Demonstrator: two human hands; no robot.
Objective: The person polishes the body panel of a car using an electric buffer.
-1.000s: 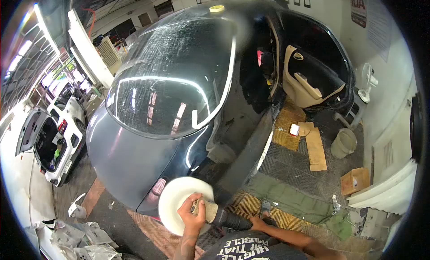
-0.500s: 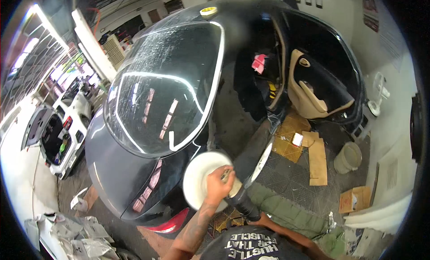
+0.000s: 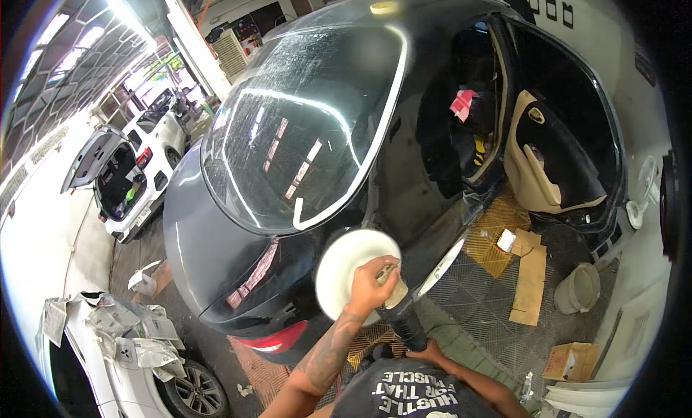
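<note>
A polisher with a large round white pad (image 3: 339, 274) is at the rear side of a dark car (image 3: 216, 274). Whether the pad touches the paint cannot be told. My left hand (image 3: 373, 279) is wrapped round the polisher's head, just above the pad. Lower down, my right hand (image 3: 430, 352) grips the back end of the black polisher body (image 3: 406, 328). The car's rear window (image 3: 310, 130) bears a whitish film and light reflections. Below the pad shows the red tail light (image 3: 274, 339).
An open car door (image 3: 555, 151) stands at the right. Flat cardboard (image 3: 530, 281), a bucket (image 3: 578, 290) and a box (image 3: 569, 362) lie beyond. At lower left is a white car (image 3: 94, 346) with newspaper; a white hatchback (image 3: 130, 173) stands behind.
The polisher and both my hands have moved up and right in view, along the car's side. The view has turned, showing more of the white car at lower left. My grip stays the same.
</note>
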